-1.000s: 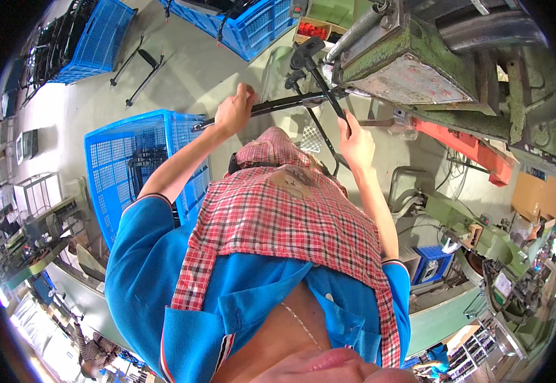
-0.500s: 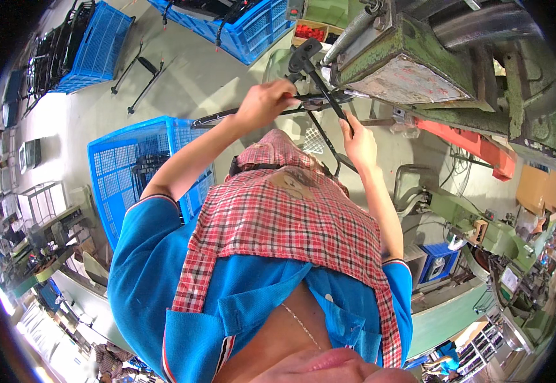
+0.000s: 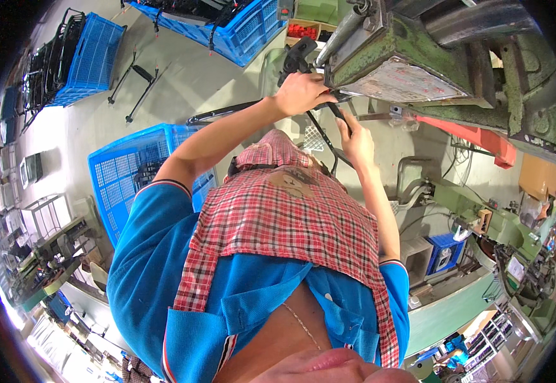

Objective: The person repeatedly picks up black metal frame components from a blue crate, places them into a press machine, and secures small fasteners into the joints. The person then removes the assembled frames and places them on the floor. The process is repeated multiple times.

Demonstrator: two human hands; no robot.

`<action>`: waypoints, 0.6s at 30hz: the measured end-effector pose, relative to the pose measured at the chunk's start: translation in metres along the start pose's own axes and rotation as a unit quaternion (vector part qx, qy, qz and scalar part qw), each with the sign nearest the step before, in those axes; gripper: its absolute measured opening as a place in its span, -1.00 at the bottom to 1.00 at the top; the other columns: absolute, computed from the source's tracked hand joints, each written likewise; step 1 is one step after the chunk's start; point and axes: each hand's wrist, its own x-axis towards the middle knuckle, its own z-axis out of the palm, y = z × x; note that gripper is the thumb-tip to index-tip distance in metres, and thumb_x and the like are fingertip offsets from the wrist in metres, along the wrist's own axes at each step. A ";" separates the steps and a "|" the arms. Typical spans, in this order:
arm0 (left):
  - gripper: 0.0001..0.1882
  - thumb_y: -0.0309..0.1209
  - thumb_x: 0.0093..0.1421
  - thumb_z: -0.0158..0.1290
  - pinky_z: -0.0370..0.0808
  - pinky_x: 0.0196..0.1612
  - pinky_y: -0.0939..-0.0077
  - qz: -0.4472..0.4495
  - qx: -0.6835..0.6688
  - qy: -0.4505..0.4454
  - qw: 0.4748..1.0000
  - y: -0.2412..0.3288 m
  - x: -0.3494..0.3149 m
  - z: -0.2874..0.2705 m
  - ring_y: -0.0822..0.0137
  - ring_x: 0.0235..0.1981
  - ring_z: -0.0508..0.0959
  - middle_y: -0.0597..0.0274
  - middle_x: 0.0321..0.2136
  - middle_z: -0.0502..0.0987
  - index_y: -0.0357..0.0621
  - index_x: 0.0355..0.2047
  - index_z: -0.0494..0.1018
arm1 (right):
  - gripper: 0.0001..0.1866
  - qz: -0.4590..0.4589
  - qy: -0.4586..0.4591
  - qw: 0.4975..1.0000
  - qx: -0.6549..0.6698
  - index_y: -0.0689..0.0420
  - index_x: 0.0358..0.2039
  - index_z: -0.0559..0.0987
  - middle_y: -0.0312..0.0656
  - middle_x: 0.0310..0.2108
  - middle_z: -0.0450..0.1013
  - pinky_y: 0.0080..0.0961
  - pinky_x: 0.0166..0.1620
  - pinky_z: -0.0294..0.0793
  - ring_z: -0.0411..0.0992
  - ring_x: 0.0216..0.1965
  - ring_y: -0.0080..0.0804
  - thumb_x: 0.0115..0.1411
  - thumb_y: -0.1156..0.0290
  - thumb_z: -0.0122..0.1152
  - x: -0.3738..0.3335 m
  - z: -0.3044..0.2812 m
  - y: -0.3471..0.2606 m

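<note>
My right hand (image 3: 358,142) is closed round the handle of a black hammer (image 3: 298,56), its head up beside the green machine. The handle runs down behind my left fingers. My left hand (image 3: 302,93) is closed with its fingertips together, close to the machine's edge; what they pinch is hidden. Under it lies a black tubular metal frame (image 3: 224,113), one long bar stretching left above a blue crate. A thinner black bar (image 3: 321,133) drops from the frame toward my apron.
The heavy green machine (image 3: 412,70) fills the upper right, with a red bar (image 3: 466,135) below it. A blue crate (image 3: 115,169) stands at left. More blue crates (image 3: 86,60) with black frames stand beyond. A black frame part (image 3: 141,75) lies on the floor.
My left hand has moved right along the frame to the machine's edge and now covers part of the hammer handle. The hammer has shifted slightly left. My right hand still grips it.
</note>
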 end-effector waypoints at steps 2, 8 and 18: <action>-0.66 -0.04 0.12 0.09 0.51 -0.45 0.30 -0.005 0.026 -0.013 1.000 -0.001 0.001 0.001 0.20 -0.41 0.58 0.24 -0.47 0.52 -0.06 -0.40 0.54 | -0.66 0.007 -0.007 1.000 -0.007 -0.16 -0.01 0.52 0.04 -0.47 0.51 -0.09 -0.28 0.45 0.48 -0.35 0.10 0.25 0.07 0.03 0.001 -0.002 -0.002; -0.59 0.02 0.09 0.10 0.50 -0.44 0.25 -0.040 0.007 -0.020 0.999 0.001 -0.004 0.000 0.11 -0.43 0.57 0.21 -0.44 0.51 -0.06 -0.30 0.50 | -0.65 0.009 -0.007 1.000 -0.014 -0.16 -0.01 0.53 0.03 -0.48 0.51 -0.10 -0.29 0.44 0.49 -0.36 0.09 0.24 0.06 0.04 0.002 -0.003 0.000; -0.64 -0.07 0.22 0.02 0.49 -0.27 0.18 -0.193 0.054 -0.072 0.977 -0.037 -0.094 -0.072 0.00 -0.35 0.56 0.10 -0.37 0.54 0.01 -0.10 0.46 | -0.65 0.015 0.001 1.000 0.002 -0.14 -0.02 0.53 0.03 -0.49 0.50 -0.13 -0.29 0.44 0.48 -0.35 0.09 0.25 0.06 0.04 -0.001 -0.003 -0.004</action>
